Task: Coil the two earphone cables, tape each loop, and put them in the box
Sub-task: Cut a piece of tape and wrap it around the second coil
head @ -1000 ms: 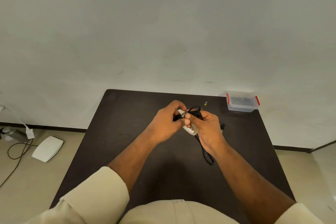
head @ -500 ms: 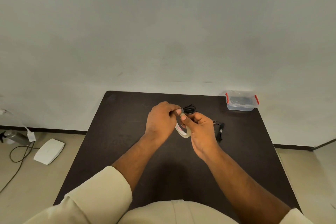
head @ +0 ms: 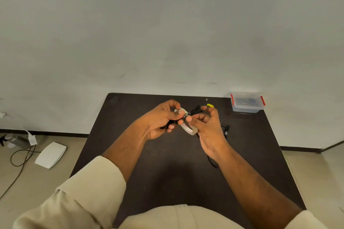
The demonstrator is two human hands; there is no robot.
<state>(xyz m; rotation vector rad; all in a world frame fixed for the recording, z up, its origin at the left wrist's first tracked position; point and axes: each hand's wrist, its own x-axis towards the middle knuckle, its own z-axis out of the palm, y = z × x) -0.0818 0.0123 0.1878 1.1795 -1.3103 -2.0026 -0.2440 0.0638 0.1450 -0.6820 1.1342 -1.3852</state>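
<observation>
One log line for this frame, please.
stage: taping first coil | left hand: grips coiled black cable | right hand: pinches at tape roll | box: closed, far right corner

white pad [head: 50, 155] on floor [head: 28, 182]

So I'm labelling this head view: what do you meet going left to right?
White flat device on the floor → left hand → roll of clear tape → right hand → clear plastic box with red clips.
</observation>
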